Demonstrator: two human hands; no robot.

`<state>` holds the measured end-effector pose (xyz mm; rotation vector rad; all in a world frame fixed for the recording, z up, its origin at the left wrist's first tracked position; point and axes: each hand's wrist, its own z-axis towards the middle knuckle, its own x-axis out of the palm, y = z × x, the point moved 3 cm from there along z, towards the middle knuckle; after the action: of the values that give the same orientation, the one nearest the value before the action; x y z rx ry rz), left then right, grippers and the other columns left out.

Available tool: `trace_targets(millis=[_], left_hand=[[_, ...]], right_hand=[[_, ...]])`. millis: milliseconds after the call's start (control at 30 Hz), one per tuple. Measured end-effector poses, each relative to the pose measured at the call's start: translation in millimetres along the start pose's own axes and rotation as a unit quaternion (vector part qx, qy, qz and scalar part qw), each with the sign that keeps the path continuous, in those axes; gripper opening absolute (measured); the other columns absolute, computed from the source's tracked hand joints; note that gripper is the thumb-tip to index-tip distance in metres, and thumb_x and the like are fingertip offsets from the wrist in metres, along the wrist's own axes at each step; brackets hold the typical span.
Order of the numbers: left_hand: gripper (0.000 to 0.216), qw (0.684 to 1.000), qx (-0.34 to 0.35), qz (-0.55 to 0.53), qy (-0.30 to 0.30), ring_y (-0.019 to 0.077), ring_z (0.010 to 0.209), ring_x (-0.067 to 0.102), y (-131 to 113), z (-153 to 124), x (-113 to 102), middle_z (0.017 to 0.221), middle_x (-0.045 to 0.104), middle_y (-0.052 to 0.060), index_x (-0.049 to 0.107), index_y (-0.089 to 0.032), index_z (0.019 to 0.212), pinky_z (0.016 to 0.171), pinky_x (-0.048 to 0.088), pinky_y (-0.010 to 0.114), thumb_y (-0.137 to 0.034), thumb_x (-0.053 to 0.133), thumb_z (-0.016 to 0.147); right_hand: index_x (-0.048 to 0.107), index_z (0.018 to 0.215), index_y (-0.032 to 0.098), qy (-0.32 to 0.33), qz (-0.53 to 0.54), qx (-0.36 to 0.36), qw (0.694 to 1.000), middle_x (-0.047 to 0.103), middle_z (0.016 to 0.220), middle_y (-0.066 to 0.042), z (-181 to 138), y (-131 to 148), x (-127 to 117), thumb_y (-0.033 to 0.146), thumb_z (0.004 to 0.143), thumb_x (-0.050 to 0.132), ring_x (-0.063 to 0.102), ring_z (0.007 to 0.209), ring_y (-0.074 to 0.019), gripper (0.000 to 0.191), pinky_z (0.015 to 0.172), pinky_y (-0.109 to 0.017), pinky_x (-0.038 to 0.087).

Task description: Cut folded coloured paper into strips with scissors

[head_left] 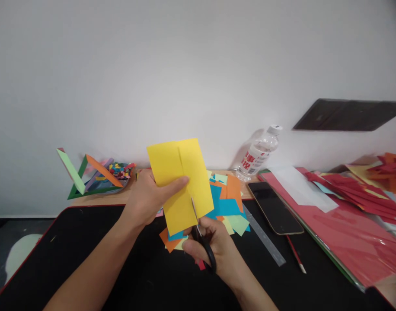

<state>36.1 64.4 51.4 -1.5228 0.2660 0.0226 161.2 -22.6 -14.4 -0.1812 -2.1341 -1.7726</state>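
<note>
Soft light, soft picture

The wall (172,86) is bright in the middle and grayer toward the sides. Near the far edge of the bench (146,280), the bottle (264,144) makes a soft shadow (244,151) to its left, so light comes from the right. The yellow paper (198,181) looks bright. The red pack (356,246) by the right edge has shiny streaks. The ruler's (264,235) tiny marks are fuzzy. Things at the sides look stretched.

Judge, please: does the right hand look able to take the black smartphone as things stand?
Probably not now: the right hand holds black-handled metal scissors at the yellow paper sheet. Otherwise, the way to the black smartphone looks free, above colourful paper scraps and a flat transparent ruler.
</note>
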Motion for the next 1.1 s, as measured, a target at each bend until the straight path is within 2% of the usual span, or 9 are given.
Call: trace_targets(millis=[100, 267, 400, 567, 767, 933, 1100], left_hand=[[0.038, 1.000, 0.001, -0.024, 0.003, 0.0317, 0.085, 0.070, 0.0, -0.3, 1.3, 0.096, 0.075, 0.009, 0.072, -0.017, 0.091, 0.066, 0.058, 0.035, -0.041, 0.078, 0.062], [0.032, 0.999, -0.002, -0.048, 0.012, 0.0311, 0.084, 0.070, -2.7, -1.1, 3.7, 0.093, 0.076, 0.007, 0.072, -0.019, 0.087, 0.066, 0.058, 0.035, -0.039, 0.078, 0.063], [0.032, 0.999, -0.002, -0.036, 0.028, 0.0301, 0.082, 0.070, -4.4, -2.8, 5.6, 0.092, 0.075, 0.008, 0.072, -0.018, 0.089, 0.063, 0.058, 0.034, -0.037, 0.078, 0.064], [0.025, 0.997, -0.008, -0.051, 0.062, 0.0252, 0.079, 0.071, -5.9, -5.8, 9.0, 0.088, 0.076, 0.005, 0.072, -0.019, 0.087, 0.059, 0.057, 0.027, -0.034, 0.077, 0.067], [0.027, 0.996, -0.005, -0.053, 0.068, 0.0250, 0.080, 0.071, -7.3, -6.1, 8.9, 0.090, 0.076, 0.005, 0.071, -0.018, 0.088, 0.060, 0.057, 0.027, -0.033, 0.077, 0.066], [0.028, 0.996, -0.012, -0.052, 0.064, 0.0254, 0.080, 0.071, -5.8, -6.4, 8.3, 0.090, 0.076, 0.006, 0.071, -0.019, 0.088, 0.061, 0.057, 0.028, -0.034, 0.077, 0.066], [0.031, 0.997, -0.022, -0.035, 0.059, 0.0263, 0.076, 0.071, -3.8, -6.5, 7.3, 0.089, 0.076, 0.007, 0.072, -0.018, 0.089, 0.059, 0.057, 0.030, -0.037, 0.077, 0.065]], right_hand=[[0.056, 0.069, 0.016, 0.008, -0.011, -0.011, 1.000, 0.049, 0.043, 0.009, 0.9, 0.4, 1.7, 0.043, 0.056, 0.085, 0.041, 0.037, -0.0052, 0.042, 0.038, -0.017, 0.030], [0.056, 0.069, 0.017, 0.007, -0.023, 0.011, 1.000, 0.050, 0.043, 0.007, 1.5, -3.4, 0.1, 0.049, 0.054, 0.084, 0.040, 0.035, -0.0065, 0.045, 0.036, -0.019, 0.030], [0.056, 0.065, 0.016, 0.026, -0.027, -0.009, 0.999, 0.050, 0.049, 0.006, 1.2, -5.4, -3.0, 0.043, 0.056, 0.085, 0.042, 0.043, -0.0078, 0.040, 0.043, -0.021, 0.032], [0.060, 0.072, 0.015, 0.032, -0.005, -0.037, 0.999, 0.051, 0.060, 0.003, 1.0, -3.6, -4.0, 0.037, 0.057, 0.085, 0.044, 0.053, -0.0097, 0.037, 0.050, -0.022, 0.034], [0.051, 0.062, 0.017, 0.033, -0.004, -0.023, 0.999, 0.047, 0.054, 0.006, 1.2, -2.0, -1.7, 0.039, 0.054, 0.086, 0.037, 0.048, -0.0077, 0.041, 0.046, -0.021, 0.030], [0.056, 0.065, 0.017, 0.046, -0.014, -0.021, 0.999, 0.046, 0.053, 0.006, 0.2, -1.2, -0.4, 0.042, 0.060, 0.083, 0.035, 0.047, -0.0074, 0.037, 0.045, -0.021, 0.028], [0.059, 0.064, 0.016, 0.046, -0.021, -0.017, 0.999, 0.045, 0.048, 0.006, 0.3, 1.5, 1.9, 0.049, 0.058, 0.081, 0.036, 0.042, -0.0074, 0.041, 0.041, -0.021, 0.027]])
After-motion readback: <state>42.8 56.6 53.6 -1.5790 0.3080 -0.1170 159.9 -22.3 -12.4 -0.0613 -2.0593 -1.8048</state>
